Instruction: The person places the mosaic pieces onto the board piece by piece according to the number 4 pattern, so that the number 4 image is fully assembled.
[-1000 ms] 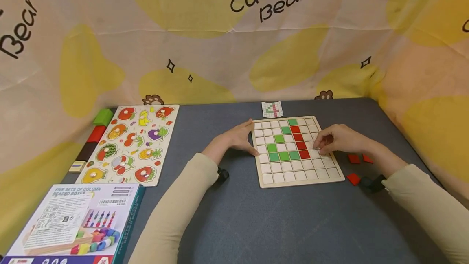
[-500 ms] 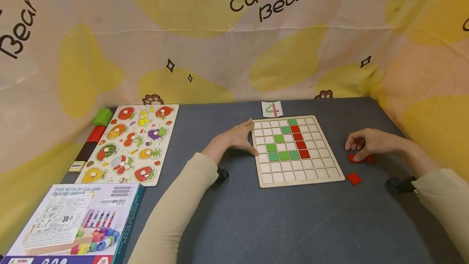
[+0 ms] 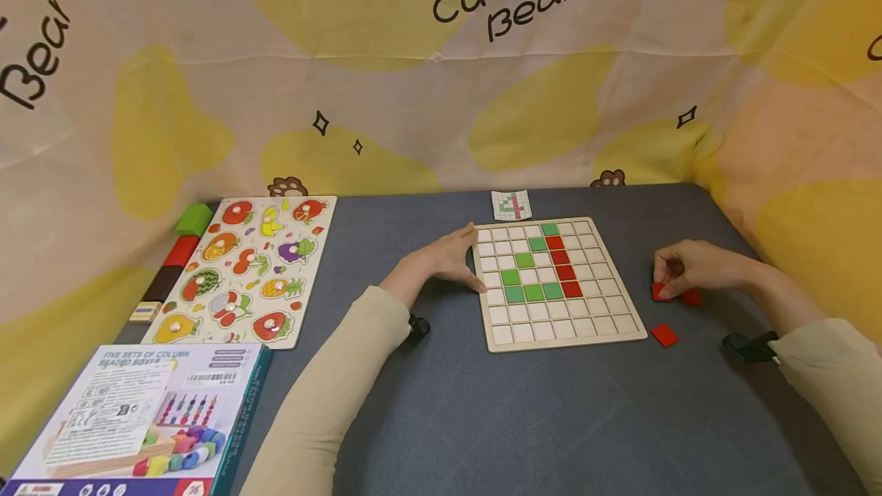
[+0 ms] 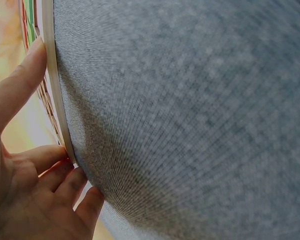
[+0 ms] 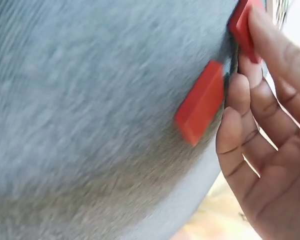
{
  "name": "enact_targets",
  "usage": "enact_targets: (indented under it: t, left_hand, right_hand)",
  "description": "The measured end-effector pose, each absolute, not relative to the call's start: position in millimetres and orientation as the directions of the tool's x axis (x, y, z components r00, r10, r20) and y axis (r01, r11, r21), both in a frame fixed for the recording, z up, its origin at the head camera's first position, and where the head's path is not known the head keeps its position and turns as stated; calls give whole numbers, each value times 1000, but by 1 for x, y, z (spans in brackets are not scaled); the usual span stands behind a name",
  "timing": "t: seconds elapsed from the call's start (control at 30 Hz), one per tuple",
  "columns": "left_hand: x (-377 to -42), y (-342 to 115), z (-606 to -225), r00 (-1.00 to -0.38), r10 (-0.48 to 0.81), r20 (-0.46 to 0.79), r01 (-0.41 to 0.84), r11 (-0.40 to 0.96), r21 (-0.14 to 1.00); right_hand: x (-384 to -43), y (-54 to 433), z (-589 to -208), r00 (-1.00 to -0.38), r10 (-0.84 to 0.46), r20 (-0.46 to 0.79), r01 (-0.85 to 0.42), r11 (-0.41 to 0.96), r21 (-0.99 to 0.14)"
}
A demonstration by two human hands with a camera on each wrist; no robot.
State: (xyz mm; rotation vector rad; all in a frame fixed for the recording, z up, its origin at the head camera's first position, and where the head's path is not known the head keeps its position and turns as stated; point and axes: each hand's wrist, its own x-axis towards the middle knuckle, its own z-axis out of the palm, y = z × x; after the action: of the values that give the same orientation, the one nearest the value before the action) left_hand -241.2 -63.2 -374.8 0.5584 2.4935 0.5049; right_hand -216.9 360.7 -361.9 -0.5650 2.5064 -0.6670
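Observation:
A wooden grid board (image 3: pixel 565 333) lies on the dark table, with green and red square tiles set in some of its squares. At its left edge, my left hand (image 3: pixel 444 257) rests with thumb and fingers spread against the rim; the left wrist view shows the thumb (image 4: pixel 25 82) touching the board's edge (image 4: pixel 57 100). To the right of the board, my right hand (image 3: pixel 703 268) pinches a red tile (image 5: pixel 246 27) between thumb and fingers. A second red tile (image 5: pixel 200 102) lies by those fingers, and another red tile (image 3: pixel 664 335) lies nearer the front.
Behind the board is a small pattern card (image 3: pixel 512 206). On the left lie a fruit puzzle board (image 3: pixel 258 282), a row of colored blocks (image 3: pixel 181 251) and a toy box (image 3: pixel 138 419). A printed cloth (image 3: pixel 386 60) hangs around the table.
My right hand has moved from over the board's right side to the loose red tiles and now pinches one, lifting it slightly. The left hand has stayed at the board's edge.

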Motion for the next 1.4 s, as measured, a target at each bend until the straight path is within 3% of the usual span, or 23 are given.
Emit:
enact_targets:
  t: [0.27, 0.47, 0.63, 1.23, 1.4]
  left_hand:
    - [-241, -62, -373, -769, 474, -428, 274, 851, 449]
    - [-240, -62, -373, -775, 476, -417, 286, 851, 440]
    - [-242, -62, -375, -779, 476, -407, 290, 850, 439]
    - [-239, -69, -374, -783, 461, -417, 277, 860, 430]
    - [-240, -65, -374, -774, 488, -404, 298, 843, 448]
  right_hand:
    - [-213, 326, -355, -859, -474, -192, -286, 757, -588]
    - [-208, 289, -357, -798, -566, -207, -292, 663, -689]
    - [-205, 265, -363, -751, -623, -219, -343, 652, -676]
    - [-203, 244, -375, -714, -678, -173, -431, 621, -655]
    - [-199, 247, -374, -735, -660, -158, -439, 640, -631]
